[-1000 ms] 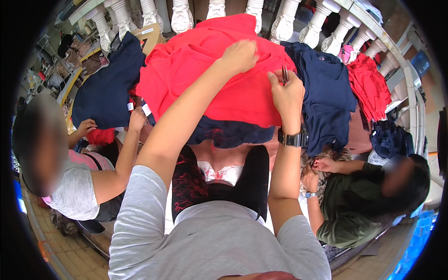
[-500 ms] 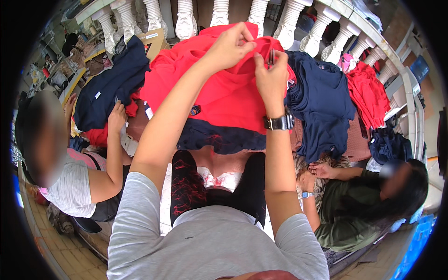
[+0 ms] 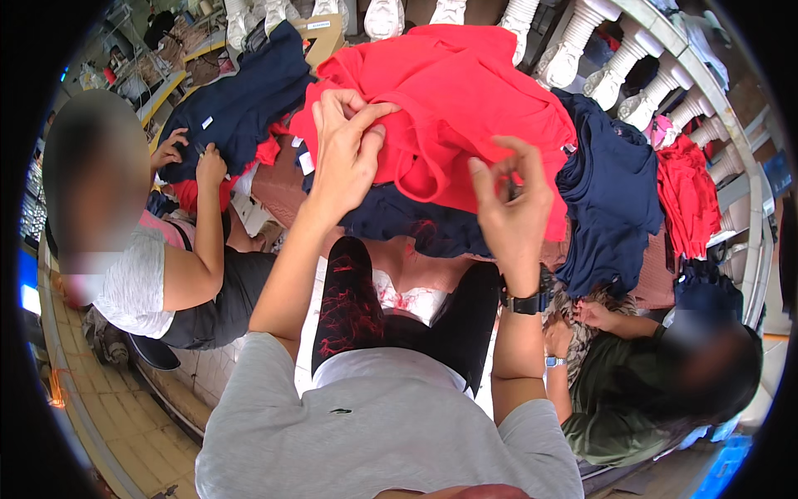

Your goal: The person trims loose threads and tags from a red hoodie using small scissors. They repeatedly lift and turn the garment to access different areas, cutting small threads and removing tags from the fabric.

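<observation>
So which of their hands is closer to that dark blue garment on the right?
Right. The right hand hovers just beside the dark blue garment; the left hand pinches the red garment, farther off.

co-workers' faces blurred, navy garment [image 3: 399, 220] partly covered

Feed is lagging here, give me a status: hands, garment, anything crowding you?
Left hand pinching the red garment. Right hand just off the cloth, fingers curled, grip unclear. Navy garments piled beside; co-workers' hands busy at both sides.

Heaped garment [image 3: 465, 91] on table between both hands [image 3: 349, 158], another pile [image 3: 615, 200] right, seemingly touching it.
</observation>
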Demonstrator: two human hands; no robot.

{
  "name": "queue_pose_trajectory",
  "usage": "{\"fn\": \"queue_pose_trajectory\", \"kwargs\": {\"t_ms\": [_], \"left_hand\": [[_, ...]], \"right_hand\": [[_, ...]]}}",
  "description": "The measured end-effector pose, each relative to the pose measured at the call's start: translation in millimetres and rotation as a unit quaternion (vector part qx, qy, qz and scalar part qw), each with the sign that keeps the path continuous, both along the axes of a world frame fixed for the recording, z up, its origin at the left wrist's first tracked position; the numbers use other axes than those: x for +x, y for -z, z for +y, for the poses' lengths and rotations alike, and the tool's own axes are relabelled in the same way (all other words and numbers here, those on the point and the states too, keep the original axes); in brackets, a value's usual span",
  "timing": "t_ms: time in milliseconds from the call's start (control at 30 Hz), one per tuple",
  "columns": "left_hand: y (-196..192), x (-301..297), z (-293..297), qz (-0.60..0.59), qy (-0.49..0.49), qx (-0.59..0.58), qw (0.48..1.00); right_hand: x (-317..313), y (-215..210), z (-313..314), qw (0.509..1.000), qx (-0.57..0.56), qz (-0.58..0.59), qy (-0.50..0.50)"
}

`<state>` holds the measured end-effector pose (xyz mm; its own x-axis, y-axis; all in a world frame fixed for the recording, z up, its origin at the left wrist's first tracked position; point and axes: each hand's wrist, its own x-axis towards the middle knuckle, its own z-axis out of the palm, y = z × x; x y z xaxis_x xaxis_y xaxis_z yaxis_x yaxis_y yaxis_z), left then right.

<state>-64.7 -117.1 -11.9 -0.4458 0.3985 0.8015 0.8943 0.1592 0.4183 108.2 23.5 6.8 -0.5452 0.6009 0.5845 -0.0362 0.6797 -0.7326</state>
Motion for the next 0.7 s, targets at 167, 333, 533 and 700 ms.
{"fn": "queue_pose_trajectory", "kwargs": {"t_ms": [167,333,533,700], "left_hand": [[-4,31,6,-0.033,-0.045,0.037,0.998],[-18,38,24,0.094,-0.207,0.042,0.973],[-15,51,18,-0.083,-0.119,0.013,0.989],[-33,55,7,-0.194,-0.106,-0.02,0.975]], "right_hand": [[-2,2,19,0.995,-0.009,-0.09,0.034],[-21,17,29,0.987,-0.022,-0.158,0.03],[-14,14,19,0.992,-0.057,-0.105,-0.037],[-18,16,20,0.993,-0.087,-0.083,-0.014]]}}
